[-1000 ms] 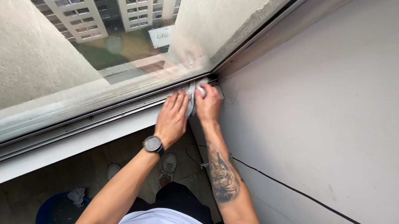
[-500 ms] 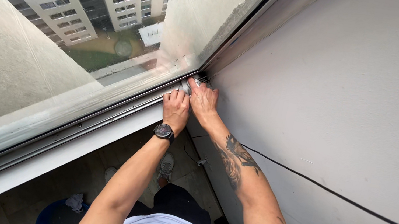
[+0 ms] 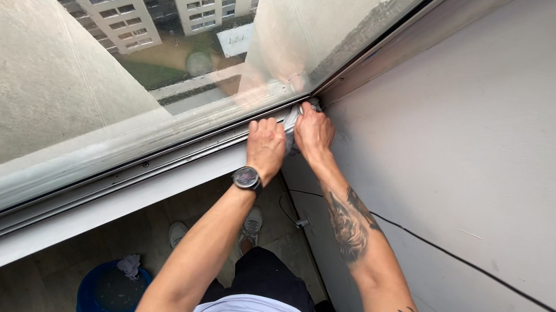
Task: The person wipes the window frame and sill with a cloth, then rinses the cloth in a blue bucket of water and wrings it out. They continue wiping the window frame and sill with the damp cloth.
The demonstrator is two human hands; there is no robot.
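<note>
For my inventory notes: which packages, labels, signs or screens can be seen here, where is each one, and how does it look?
Wristwatch: on the left wrist, round dark face, black band; the screen appears dark.
Panel: outside, seen far below through the window glass, pale rectangle with faint marks; possibly a sign, too small to tell.
No packages or labels visible.

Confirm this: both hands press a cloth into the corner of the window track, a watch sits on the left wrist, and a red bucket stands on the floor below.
Not quite: the bucket is blue, not red, as the head view shows. The rest holds: both the left hand and right hand press the cloth into the window track corner, watch on the left wrist.
</note>
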